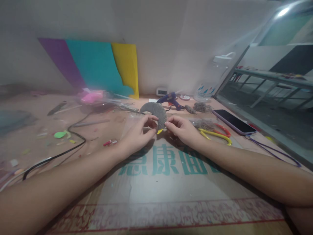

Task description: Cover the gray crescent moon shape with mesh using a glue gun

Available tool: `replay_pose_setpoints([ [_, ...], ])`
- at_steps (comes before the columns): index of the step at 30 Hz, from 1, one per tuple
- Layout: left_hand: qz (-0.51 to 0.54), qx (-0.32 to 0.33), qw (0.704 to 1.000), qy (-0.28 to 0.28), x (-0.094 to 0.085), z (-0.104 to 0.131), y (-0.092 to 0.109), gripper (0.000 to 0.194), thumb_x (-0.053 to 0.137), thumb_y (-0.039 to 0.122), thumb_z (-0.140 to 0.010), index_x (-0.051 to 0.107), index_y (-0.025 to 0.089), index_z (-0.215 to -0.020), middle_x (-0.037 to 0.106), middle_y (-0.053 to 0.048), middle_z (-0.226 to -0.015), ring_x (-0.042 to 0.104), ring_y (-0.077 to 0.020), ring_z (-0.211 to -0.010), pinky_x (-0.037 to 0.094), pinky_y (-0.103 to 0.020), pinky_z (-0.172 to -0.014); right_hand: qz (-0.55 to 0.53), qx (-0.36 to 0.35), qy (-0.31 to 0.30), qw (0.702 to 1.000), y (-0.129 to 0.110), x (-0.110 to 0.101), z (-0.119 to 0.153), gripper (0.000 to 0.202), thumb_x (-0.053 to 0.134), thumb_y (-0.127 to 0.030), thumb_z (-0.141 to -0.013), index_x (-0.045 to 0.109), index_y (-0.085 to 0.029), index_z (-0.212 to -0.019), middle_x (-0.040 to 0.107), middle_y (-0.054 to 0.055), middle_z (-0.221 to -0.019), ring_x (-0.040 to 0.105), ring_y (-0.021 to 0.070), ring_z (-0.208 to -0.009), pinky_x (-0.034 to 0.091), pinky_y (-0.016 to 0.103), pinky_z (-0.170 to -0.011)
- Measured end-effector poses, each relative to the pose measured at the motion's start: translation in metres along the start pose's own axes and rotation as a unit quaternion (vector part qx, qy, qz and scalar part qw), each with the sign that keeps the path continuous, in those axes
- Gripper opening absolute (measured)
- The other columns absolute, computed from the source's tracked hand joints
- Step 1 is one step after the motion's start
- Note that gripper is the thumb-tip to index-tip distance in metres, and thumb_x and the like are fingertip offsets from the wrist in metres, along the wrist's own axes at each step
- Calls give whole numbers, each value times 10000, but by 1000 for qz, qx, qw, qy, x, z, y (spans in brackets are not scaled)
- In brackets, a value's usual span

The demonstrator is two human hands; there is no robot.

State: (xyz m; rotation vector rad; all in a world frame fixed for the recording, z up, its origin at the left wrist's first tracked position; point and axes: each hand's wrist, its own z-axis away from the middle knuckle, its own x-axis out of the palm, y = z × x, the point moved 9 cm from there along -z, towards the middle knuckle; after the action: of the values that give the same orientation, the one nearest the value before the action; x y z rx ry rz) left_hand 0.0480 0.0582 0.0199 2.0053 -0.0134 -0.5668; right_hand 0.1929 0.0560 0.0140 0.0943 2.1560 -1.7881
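Observation:
A grey curved piece like a crescent [160, 112], its surface finely ridged as if wound with cord, stands up between my two hands. My left hand [140, 132] is closed on its lower left part, thumb and fingers around the edge. At its right edge, my right hand [182, 129] pinches with thumb and forefinger; whether a loose cord end is in that pinch I cannot make out. A small yellow bit [159, 131] shows just under the crescent's lower end.
Scissors with red and yellow handles [215, 135] and a phone [234, 121] lie right. Behind are a blue glue gun [171, 100], grey cord bundles [201, 107] and a clear bottle [207, 85]. A black cable [63, 151] and scraps lie left; coloured sheets [93, 62] lean on the wall.

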Motion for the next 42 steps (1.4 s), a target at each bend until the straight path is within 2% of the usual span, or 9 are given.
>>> replay_pose_setpoints([
  [2,-26,22,999,-21,4,2,5,310,576,219,-860,534,225,-1167,608,-38,-1082,588,-176,-1058,485,-321,-908,8,1,-8,1000,0,1,0,215,581,-406,-880,539,-202,-827,500,-79,-523,432,72,-398,309,182,-362],
  [5,-60,49,996,-44,8,4,13,303,586,231,-859,543,219,-1159,610,-44,-1136,578,-182,-1099,462,-338,-968,32,1,-24,999,-2,4,1,215,579,-396,-880,546,-193,-817,521,-68,-545,435,69,-405,313,183,-365],
  [9,-91,61,993,-36,5,6,20,260,585,237,-859,567,208,-1117,635,-37,-1085,595,-184,-1043,471,-347,-948,56,-2,-40,998,-4,7,2,222,566,-394,-887,554,-188,-804,522,-62,-551,430,67,-399,315,189,-370],
  [14,-91,55,994,-13,1,4,20,199,532,230,-894,597,207,-1080,651,-33,-1062,602,-180,-1023,478,-340,-925,61,16,-39,997,-2,8,3,219,556,-401,-891,558,-193,-824,536,-54,-577,449,80,-420,317,197,-378],
  [24,-104,48,993,10,-3,3,20,155,544,221,-880,616,196,-1015,659,-34,-987,613,-180,-954,480,-335,-885,73,-13,-42,996,-5,9,1,233,542,-398,-894,586,-175,-845,542,-49,-600,447,78,-458,340,205,-437],
  [28,-96,30,995,29,-6,2,17,143,532,222,-877,622,194,-984,663,-34,-954,619,-181,-924,483,-338,-867,65,9,-52,996,-5,11,3,223,545,-390,-888,590,-172,-899,540,-52,-600,443,76,-441,341,196,-410],
  [33,-87,30,995,24,-6,3,15,162,534,225,-868,604,193,-1010,648,-48,-997,611,-193,-953,483,-361,-880,62,27,-59,996,-7,12,6,216,556,-377,-879,592,-170,-929,560,-40,-644,443,73,-442,347,193,-396],
  [39,-88,24,995,40,-9,2,13,197,556,201,-827,589,200,-1021,634,-51,-1016,608,-201,-964,485,-372,-891,91,-44,-44,994,-10,9,1,220,628,-355,-827,643,-157,-923,628,13,-782,551,117,-641,447,236,-564],
  [42,-78,20,996,32,-8,2,12,202,545,185,-824,578,194,-1023,625,-53,-1028,605,-196,-965,487,-362,-884,107,-45,-45,992,-8,9,0,209,648,-348,-816,652,-160,-908,648,24,-811,571,128,-680,463,249,-604],
])
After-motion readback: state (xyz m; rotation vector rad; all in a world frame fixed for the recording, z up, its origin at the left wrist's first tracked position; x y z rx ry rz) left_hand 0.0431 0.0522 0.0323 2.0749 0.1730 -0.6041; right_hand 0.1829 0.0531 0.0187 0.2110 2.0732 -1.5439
